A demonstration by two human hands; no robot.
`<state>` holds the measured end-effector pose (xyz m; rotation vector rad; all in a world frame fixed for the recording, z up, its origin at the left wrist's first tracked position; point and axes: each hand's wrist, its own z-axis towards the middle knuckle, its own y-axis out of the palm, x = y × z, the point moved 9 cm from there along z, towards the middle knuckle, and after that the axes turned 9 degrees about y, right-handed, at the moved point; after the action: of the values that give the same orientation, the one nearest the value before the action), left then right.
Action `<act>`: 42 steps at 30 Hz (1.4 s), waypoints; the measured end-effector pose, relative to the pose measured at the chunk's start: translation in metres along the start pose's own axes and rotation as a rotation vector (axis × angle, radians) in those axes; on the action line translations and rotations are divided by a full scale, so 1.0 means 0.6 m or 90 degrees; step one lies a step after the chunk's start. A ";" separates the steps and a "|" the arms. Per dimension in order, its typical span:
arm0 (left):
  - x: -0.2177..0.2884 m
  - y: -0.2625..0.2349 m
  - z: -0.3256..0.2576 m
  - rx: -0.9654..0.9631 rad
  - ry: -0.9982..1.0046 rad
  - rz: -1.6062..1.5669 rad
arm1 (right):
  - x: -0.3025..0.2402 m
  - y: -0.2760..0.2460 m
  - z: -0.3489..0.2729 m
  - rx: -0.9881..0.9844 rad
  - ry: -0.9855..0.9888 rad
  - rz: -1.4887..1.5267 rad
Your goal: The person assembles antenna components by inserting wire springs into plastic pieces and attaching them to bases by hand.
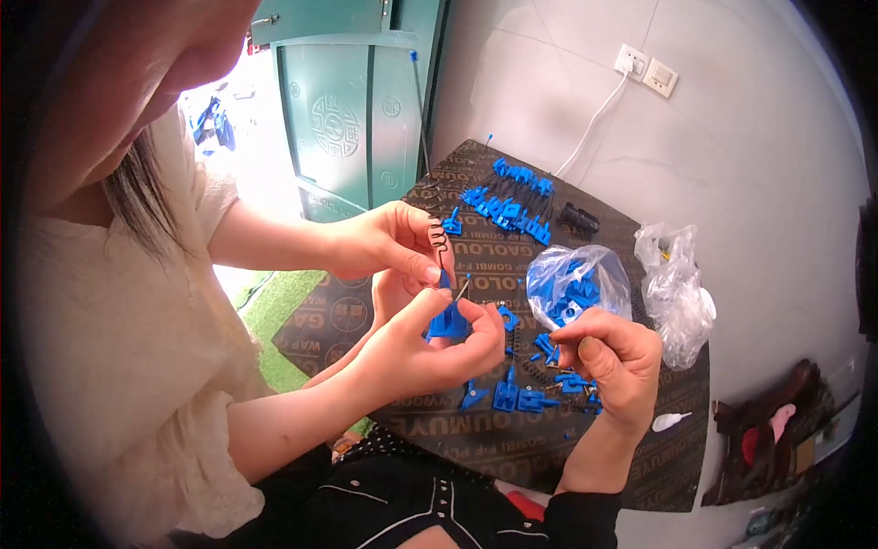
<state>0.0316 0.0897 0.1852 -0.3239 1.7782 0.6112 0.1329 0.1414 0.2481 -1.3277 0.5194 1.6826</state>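
Note:
My left hand (390,295) is mostly covered by a co-worker's hands; it appears to support a blue plastic part (448,322) from below, a fingertip showing under it. The co-worker's near hand (434,352) grips the same part. Above it, their far hand (389,240) holds a black coiled spring wire (440,240) at the part's pointed top. A thin metal pin (463,287) stands by the part. To the right, my right hand (615,361) is closed in a pinch over loose small parts; whatever is between thumb and forefinger is too small to name.
A dark patterned board table (604,471) carries a clear bag of blue parts (578,284), rows of blue pieces with black wires (512,201), and scattered blue parts (519,393). Crumpled clear plastic (675,302) lies by the wall. The co-worker stands close on the left.

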 end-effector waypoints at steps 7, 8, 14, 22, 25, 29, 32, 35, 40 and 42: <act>-0.005 0.002 -0.005 0.027 -0.018 -0.042 | -0.002 -0.003 0.000 0.000 -0.005 -0.011; -0.004 0.002 -0.005 0.028 -0.017 -0.043 | -0.002 -0.003 0.000 0.000 -0.005 -0.010; -0.003 0.003 -0.006 0.028 -0.046 -0.082 | -0.002 -0.006 -0.001 0.006 -0.012 -0.015; -0.002 0.001 -0.002 0.034 -0.005 -0.019 | -0.002 -0.007 -0.001 -0.001 -0.011 -0.010; 0.003 -0.001 0.000 0.039 0.002 -0.008 | -0.004 -0.006 -0.001 -0.005 -0.016 -0.013; 0.032 -0.006 0.010 0.038 0.074 0.049 | -0.003 -0.007 -0.001 -0.008 -0.017 -0.012; 0.038 -0.002 0.013 0.027 0.050 0.027 | -0.006 -0.008 -0.001 -0.006 -0.021 -0.013; 0.037 0.002 0.013 0.014 0.024 -0.029 | -0.006 -0.010 0.000 0.003 -0.024 -0.018; 0.048 0.007 0.019 0.067 -0.011 -0.230 | -0.006 -0.016 -0.001 0.013 -0.017 -0.026; 0.106 0.047 0.037 -0.043 0.044 0.050 | -0.008 -0.018 -0.002 0.019 -0.014 -0.025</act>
<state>0.0166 0.1314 0.1274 -0.3258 1.8469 0.7245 0.1424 0.1442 0.2541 -1.2896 0.5005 1.6488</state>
